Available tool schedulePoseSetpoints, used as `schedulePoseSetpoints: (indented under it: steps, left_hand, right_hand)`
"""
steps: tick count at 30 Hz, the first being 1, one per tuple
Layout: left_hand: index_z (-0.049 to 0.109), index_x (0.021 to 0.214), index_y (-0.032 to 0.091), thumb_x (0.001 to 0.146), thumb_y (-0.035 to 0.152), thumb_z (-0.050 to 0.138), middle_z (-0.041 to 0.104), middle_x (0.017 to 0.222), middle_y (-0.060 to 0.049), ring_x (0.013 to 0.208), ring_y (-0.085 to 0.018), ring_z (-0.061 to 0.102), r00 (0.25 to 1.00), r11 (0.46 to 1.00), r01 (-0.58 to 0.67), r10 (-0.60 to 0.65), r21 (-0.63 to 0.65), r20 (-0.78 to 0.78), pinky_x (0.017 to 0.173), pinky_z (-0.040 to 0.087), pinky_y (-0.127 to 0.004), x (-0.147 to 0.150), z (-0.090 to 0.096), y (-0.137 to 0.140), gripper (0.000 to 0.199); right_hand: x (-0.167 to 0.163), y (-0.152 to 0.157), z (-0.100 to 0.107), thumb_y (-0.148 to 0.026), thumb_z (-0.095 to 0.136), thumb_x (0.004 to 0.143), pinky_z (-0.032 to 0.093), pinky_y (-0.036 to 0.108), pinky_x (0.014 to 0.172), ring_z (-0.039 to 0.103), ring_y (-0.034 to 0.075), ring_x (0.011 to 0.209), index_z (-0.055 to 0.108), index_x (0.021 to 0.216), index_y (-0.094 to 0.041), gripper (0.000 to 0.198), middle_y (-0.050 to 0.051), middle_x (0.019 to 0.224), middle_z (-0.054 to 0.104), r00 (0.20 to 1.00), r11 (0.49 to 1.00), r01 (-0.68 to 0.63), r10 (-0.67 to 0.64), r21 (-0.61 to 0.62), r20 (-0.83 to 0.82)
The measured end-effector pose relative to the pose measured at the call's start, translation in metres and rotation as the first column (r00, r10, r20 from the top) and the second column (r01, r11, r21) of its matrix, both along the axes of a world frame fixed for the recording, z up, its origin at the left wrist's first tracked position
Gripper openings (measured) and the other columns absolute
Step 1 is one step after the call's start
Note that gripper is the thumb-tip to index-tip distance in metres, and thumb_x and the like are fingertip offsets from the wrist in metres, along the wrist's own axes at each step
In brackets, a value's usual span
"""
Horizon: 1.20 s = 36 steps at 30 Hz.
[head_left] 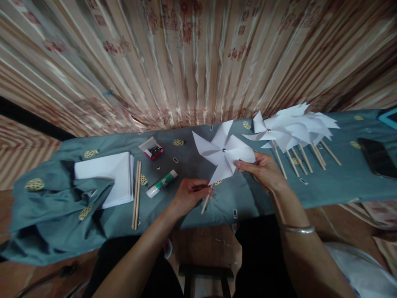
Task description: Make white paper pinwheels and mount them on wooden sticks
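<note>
A white paper pinwheel (218,151) with a shiny pin at its centre is held over the middle of the cloth-covered table. My left hand (194,193) is closed on its wooden stick, whose lower end (205,204) pokes out below the fingers. With thumb and fingers, my right hand (262,167) pinches the right-hand paper blade. Part of the stick is hidden behind the blades and the left fingers. Nearest to my left hand lies a green and white glue stick (161,183). Further back sits a small open red box (151,149) of dark metal pins.
Several finished pinwheels (294,126) overlap at the right, sticks toward me. A black phone (378,157) lies beyond them, near a blue-edged object (389,118). On the left are white paper sheets (116,174) partly under bunched cloth, and wooden sticks (136,196). Curtains (192,62) hang behind.
</note>
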<state>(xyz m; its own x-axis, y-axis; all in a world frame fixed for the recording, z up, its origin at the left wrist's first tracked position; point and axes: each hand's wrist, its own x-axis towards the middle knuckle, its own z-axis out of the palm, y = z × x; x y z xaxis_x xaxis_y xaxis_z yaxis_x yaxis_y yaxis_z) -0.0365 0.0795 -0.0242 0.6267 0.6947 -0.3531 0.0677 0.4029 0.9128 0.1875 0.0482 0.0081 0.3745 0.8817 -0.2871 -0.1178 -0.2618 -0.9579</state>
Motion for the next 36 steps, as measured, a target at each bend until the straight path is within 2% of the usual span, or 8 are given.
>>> schedulePoseSetpoints:
  steps: [8,12,17,22,25,30,36]
  left_hand:
    - [0.078,0.078,0.012,0.064,0.041,0.082,0.073,0.066,-0.006,0.058,-0.014,0.064,1.0,1.0,0.001,-0.001,-0.018,-0.014,0.056,0.045,-0.024,-0.001,0.001,0.0,0.033]
    - [0.079,0.089,0.012,0.06,0.04,0.084,0.076,0.074,-0.008,0.059,-0.015,0.065,0.999,0.998,-0.047,0.047,-0.048,0.016,0.058,0.049,-0.025,0.002,-0.004,-0.003,0.041]
    - [0.079,0.09,0.013,0.062,0.039,0.083,0.077,0.079,-0.008,0.062,-0.016,0.067,0.995,0.995,-0.098,0.098,-0.009,0.009,0.063,0.052,-0.027,0.005,-0.008,-0.009,0.038]
    - [0.079,0.086,0.013,0.059,0.04,0.084,0.076,0.072,-0.006,0.059,-0.015,0.065,0.996,0.995,-0.092,0.092,-0.033,0.005,0.06,0.051,-0.026,0.004,-0.007,-0.008,0.038]
    - [0.079,0.082,0.013,0.057,0.042,0.086,0.076,0.072,-0.007,0.058,-0.014,0.065,0.998,0.995,-0.065,0.066,-0.074,0.008,0.06,0.051,-0.026,0.004,-0.003,-0.008,0.039]
    - [0.078,0.076,0.012,0.053,0.045,0.088,0.074,0.069,-0.007,0.058,-0.014,0.064,1.0,0.996,0.015,-0.017,-0.091,-0.015,0.06,0.049,-0.025,0.004,0.0,-0.009,0.042]
    - [0.075,0.067,0.013,0.052,0.041,0.089,0.067,0.058,0.0,0.054,-0.012,0.059,0.998,0.996,0.03,-0.034,-0.082,-0.043,0.056,0.045,-0.022,0.003,-0.002,-0.011,0.034]
  right_hand:
    - [0.0,0.0,0.0,-0.035,0.093,0.04,0.045,0.027,0.056,0.055,0.011,0.055,0.072,0.064,-0.018,0.035,-0.001,0.062,0.069,0.999,1.0,-0.008,0.009,-0.017,0.032]
    - [-0.005,0.0,0.0,-0.038,0.092,0.044,0.045,0.026,0.056,0.056,0.011,0.055,0.07,0.059,-0.018,0.033,0.0,0.059,0.068,0.999,0.999,-0.042,0.042,-0.018,0.008]
    - [-0.012,0.0,-0.003,-0.037,0.093,0.042,0.047,0.026,0.056,0.059,0.012,0.056,0.072,0.063,-0.018,0.035,0.0,0.062,0.071,0.999,1.0,-0.03,0.029,-0.01,-0.034]
    - [-0.004,-0.002,-0.004,-0.042,0.092,0.048,0.051,0.026,0.06,0.06,0.012,0.061,0.075,0.071,-0.019,0.037,0.0,0.068,0.072,0.999,0.999,-0.045,0.045,0.019,-0.028]
    - [0.007,-0.003,0.001,-0.048,0.091,0.05,0.054,0.026,0.066,0.064,0.014,0.068,0.077,0.081,-0.023,0.043,0.0,0.078,0.075,0.997,0.998,-0.044,0.047,0.046,-0.056]
    - [0.02,-0.003,0.011,-0.054,0.09,0.05,0.053,0.026,0.062,0.066,0.016,0.07,0.077,0.091,-0.026,0.052,0.002,0.087,0.077,0.994,0.999,-0.023,0.027,0.042,-0.102]
    - [0.019,0.0,0.017,-0.045,0.091,0.053,0.053,0.03,0.067,0.068,0.018,0.073,0.077,0.096,-0.028,0.049,0.002,0.087,0.077,0.992,0.994,-0.065,0.074,0.089,-0.104]
